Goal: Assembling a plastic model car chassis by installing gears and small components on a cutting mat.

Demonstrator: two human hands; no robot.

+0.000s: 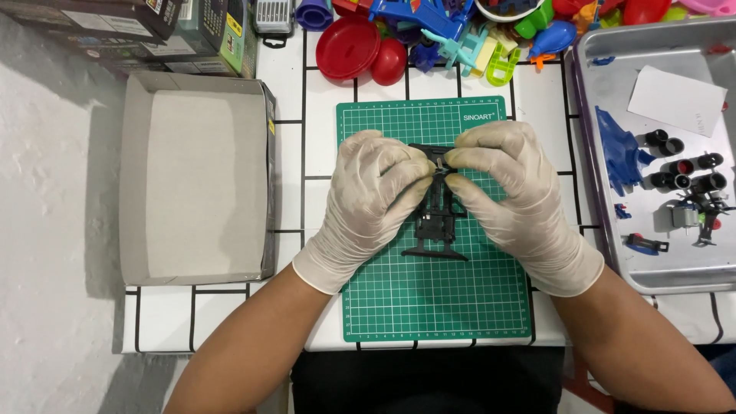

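Both my hands wear pale latex gloves and meet over a green cutting mat [433,299]. Between them lies a black plastic toy-car chassis [435,222], its long axis pointing away from me. My left hand [373,195] pinches the chassis's far end from the left with thumb and fingers. My right hand [510,192] pinches the same end from the right. The fingertips nearly touch above the frame, hiding its far part. The near end with its crossbar rests on the mat.
An open grey cardboard box lid [195,178] lies left of the mat. A metal tray [606,222] on the right holds black wheels [686,170], a blue plastic part [617,149], a small motor and a paper slip. Colourful plastic toys [452,34] crowd the far edge.
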